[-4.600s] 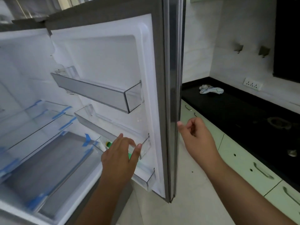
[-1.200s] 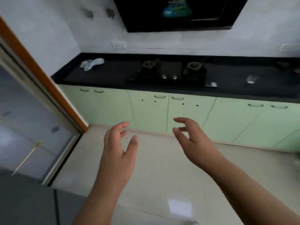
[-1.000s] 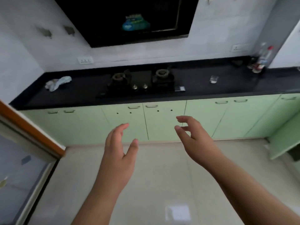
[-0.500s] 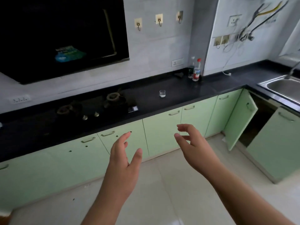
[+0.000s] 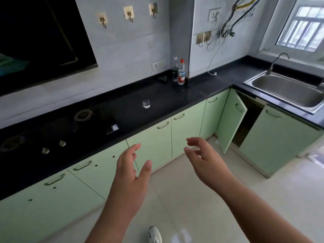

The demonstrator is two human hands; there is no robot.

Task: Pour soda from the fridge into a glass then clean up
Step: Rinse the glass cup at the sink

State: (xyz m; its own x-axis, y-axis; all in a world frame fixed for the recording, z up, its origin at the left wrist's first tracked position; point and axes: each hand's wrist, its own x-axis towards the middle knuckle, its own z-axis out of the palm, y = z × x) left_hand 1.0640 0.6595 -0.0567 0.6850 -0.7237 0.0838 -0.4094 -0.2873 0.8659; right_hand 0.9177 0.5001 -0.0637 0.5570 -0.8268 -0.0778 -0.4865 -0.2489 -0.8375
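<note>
A small clear glass [image 5: 146, 104] stands alone on the black counter [image 5: 175, 97], to the right of the gas hob [image 5: 57, 130]. My left hand [image 5: 131, 172] and my right hand [image 5: 205, 160] hover in front of me over the floor, fingers relaxed and spread, holding nothing. Both hands are well short of the counter and the glass. No fridge and no soda bottle are in view.
Two plastic bottles [image 5: 181, 72] stand at the back of the counter by the wall corner. A steel sink [image 5: 287, 92] with a tap sits at the right. Below it a green cabinet door [image 5: 231, 120] hangs open. Pale tiled floor lies in front.
The view has swung right from the fridge along the counter to the glass and the sink. Both hands stay raised and hold nothing.
</note>
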